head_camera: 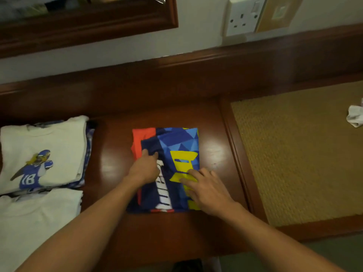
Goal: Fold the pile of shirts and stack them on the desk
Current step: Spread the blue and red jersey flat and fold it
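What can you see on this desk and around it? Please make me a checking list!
Surface: glossy dark wooden desk, with a woven mat at its right.
Job's things: folded blue-and-yellow shirt in the middle; a stack at left topped by a white football-player shirt; a white shirt pile nearer.
Clutter: crumpled white cloth on the mat.
Hands: left hand on the shirt's navy fold, grip unclear; right hand pressing flat on the yellow print.
Cables: nothing seen.
Surroundings: wall socket and a wooden frame above.

Both bare forearms reach forward. The left hand (pixel 146 169) curls its fingers, pinching the folded navy, blue and yellow jersey (pixel 182 142); the right hand (pixel 206 190) lies flat on it, fingers spread.
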The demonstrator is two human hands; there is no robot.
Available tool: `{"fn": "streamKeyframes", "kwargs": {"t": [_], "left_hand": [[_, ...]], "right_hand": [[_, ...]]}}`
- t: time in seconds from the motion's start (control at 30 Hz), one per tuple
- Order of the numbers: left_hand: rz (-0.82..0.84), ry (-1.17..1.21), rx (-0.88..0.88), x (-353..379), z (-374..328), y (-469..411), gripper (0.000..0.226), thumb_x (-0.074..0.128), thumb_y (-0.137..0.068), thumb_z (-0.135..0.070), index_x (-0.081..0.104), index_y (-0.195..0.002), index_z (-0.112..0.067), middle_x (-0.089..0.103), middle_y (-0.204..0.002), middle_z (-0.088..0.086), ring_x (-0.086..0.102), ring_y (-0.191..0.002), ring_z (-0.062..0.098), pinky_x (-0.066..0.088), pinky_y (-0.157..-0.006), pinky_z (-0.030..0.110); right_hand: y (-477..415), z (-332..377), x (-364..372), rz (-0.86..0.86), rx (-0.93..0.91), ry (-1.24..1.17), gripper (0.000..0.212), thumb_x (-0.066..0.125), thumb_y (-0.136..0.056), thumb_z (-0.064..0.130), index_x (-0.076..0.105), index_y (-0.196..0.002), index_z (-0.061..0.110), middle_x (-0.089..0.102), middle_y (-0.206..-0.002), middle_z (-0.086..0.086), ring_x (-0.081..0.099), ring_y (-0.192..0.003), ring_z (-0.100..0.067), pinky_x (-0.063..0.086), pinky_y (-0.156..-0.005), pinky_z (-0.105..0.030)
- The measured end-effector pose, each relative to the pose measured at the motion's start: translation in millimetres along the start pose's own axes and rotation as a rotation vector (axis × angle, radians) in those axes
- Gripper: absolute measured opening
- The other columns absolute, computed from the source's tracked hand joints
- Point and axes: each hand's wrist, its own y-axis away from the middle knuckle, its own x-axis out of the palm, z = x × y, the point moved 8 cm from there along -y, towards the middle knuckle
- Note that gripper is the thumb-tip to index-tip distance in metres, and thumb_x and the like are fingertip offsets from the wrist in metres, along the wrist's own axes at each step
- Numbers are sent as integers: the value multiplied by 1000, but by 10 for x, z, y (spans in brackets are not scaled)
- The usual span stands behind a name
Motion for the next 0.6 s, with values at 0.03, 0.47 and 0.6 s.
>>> {"fn": "streamKeyframes", "kwargs": {"t": [0.03,0.47,0.6], "left_hand": [[17,44,47,12,21,77,46,49,-93,-11,52,-139,-10,52,-130,23,50,-123,39,42,-99,40],[-174,-269,507,250,248,1034,70,81,-71,-33,57,-137,-35,49,-148,-2,50,-132,21,47,-100,46],[-54,-202,513,341,401,971,67,65,-89,-46,42,-151,-35,30,-163,-8,33,-148,15,34,-115,44]], "right_hand": [[-4,-37,38,47,20,23,38,50,-88,39,59,-125,42,57,-131,8,52,-100,-25,43,-76,-40],[362,-185,-76,0,-126,68,35,68,-80,46,68,-112,29,59,-104,6,54,-98,-22,31,-80,-36],[827,-21,292,169,-127,122,84,47,-69,77,57,-134,25,55,-120,3,52,-108,-20,39,-89,-37]]}}
